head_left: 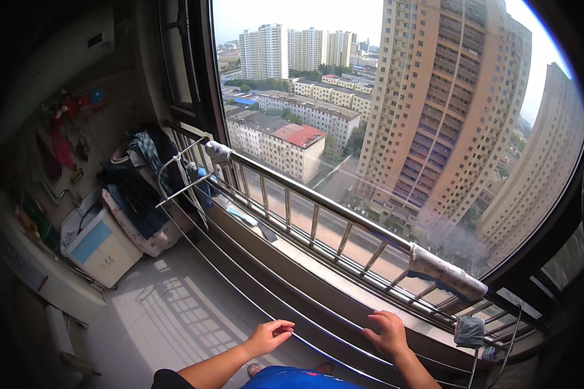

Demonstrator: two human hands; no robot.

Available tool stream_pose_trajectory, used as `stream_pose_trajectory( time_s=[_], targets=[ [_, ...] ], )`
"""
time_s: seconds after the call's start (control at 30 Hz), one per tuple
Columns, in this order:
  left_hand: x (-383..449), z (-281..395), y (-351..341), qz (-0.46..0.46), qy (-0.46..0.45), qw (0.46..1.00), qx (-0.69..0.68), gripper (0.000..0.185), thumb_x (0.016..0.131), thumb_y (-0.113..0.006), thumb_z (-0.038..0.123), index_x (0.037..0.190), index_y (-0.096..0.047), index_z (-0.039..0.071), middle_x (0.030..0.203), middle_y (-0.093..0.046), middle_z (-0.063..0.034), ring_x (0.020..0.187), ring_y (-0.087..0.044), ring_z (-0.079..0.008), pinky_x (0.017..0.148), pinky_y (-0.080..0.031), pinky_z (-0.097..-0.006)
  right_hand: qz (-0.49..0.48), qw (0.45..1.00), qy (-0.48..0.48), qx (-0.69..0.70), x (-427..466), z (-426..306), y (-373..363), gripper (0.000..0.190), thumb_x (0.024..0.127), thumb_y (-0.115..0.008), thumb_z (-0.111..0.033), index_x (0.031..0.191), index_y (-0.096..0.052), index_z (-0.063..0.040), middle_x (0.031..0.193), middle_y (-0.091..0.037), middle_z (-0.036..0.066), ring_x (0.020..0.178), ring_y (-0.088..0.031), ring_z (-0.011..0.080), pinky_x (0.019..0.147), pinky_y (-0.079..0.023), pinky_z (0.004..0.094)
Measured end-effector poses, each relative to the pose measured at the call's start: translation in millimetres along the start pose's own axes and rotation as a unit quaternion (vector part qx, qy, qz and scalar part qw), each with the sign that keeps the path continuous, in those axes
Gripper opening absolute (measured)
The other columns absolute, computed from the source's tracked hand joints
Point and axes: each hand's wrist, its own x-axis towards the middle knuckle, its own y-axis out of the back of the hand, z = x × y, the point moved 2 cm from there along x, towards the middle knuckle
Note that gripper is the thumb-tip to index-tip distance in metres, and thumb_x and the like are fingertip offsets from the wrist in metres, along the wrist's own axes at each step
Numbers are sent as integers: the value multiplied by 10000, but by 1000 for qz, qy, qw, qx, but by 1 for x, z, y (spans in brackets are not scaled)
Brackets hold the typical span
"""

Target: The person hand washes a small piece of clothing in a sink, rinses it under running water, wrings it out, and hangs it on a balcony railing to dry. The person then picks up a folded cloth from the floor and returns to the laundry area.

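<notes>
My left hand (270, 336) is held low over the drying rack, its fingers loosely curled and its fingertips close to the nearest metal rod (238, 290). Whether they touch it cannot be told. Farther right, my right hand (388, 332) has thumb and fingers apart beside another rod (281, 280), with nothing visible in it. The rack's rods run from a bent metal end frame (182, 190) at the left down to the lower right. Beyond my right hand, a light patterned cloth (445, 270) hangs over the window guardrail (321, 189).
A grey cloth (469, 331) drapes over the rack's right end. On the sill (292, 249) lie a dark flat object (266, 232) and a blue-and-white item (242, 216). Clothes (131, 194) are piled beside a sink cabinet (102, 243) at left. Tiled floor (146, 311) lies below.
</notes>
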Motion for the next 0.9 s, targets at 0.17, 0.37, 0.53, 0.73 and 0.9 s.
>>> stream_pose_trajectory(
  time_s=[0.17, 0.37, 0.53, 0.73, 0.9],
  targets=[
    [-133, -99, 78, 106, 147, 972, 151, 356, 863, -563, 229, 1170, -529, 52, 1149, -554, -165, 1087, -527, -251, 896, -432, -356, -68, 973, 24, -221, 11, 53, -154, 227, 825, -623, -137, 1041, -613, -66, 1031, -605, 115, 939, -611, 226, 768, -512, 304],
    [-303, -277, 76, 208, 448, 859, 132, 601, 805, -517, 544, 1210, -507, 101, 1271, -465, -169, 1196, -430, -297, 969, -365, -405, -118, 935, -236, -236, 21, 157, -198, 461, 850, -579, -400, 1112, -576, -20, 1132, -562, 175, 994, -587, 258, 862, -474, 353],
    [-349, -291, 96, 224, 528, 818, 42, 590, 807, -519, 528, 1212, -499, 99, 1259, -474, -168, 1180, -443, -298, 957, -373, -410, -177, 873, -271, -364, 72, 229, -209, 701, 810, -466, -624, 1181, -531, -33, 1164, -545, 193, 1036, -561, 299, 892, -444, 394],
    [-361, -297, 148, 329, 501, 801, 1, 577, 810, -520, 508, 1214, -490, 98, 1245, -484, -167, 1162, -458, -298, 944, -383, -416, -240, 821, -282, -433, 175, 197, -297, 730, 803, -439, -647, 1202, -513, -40, 1179, -534, 198, 1056, -548, 302, 894, -442, 394],
    [-375, -292, 191, 416, 482, 771, -21, 567, 812, -522, 492, 1216, -483, 96, 1234, -493, -166, 1146, -471, -298, 933, -391, -421, -321, 780, -253, -474, 257, 193, -376, 754, 797, -416, -666, 1219, -498, -47, 1192, -525, 201, 1072, -537, 304, 894, -440, 395]
  ],
)
